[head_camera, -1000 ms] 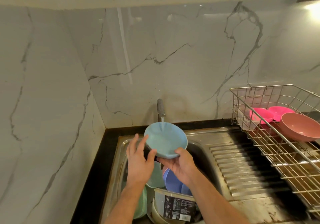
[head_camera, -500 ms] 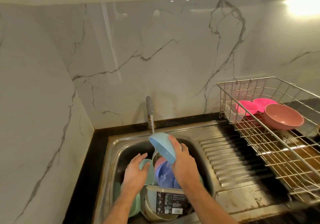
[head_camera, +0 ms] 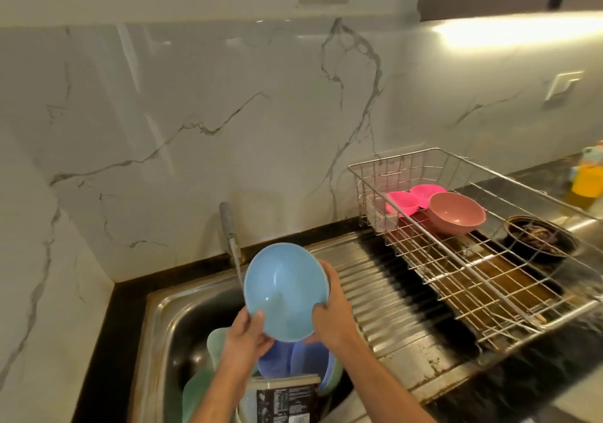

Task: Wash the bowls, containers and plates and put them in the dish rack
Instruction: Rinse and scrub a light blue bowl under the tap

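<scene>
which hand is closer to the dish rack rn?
Right. The right hand grips the blue bowl's right rim, on the side toward the dish rack. The left hand holds the bowl's lower left edge, farther from it.

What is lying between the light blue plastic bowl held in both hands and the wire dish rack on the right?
Only the ribbed steel drainboard of the sink; the head view shows it bare between the light blue plastic bowl and the wire dish rack.
</scene>
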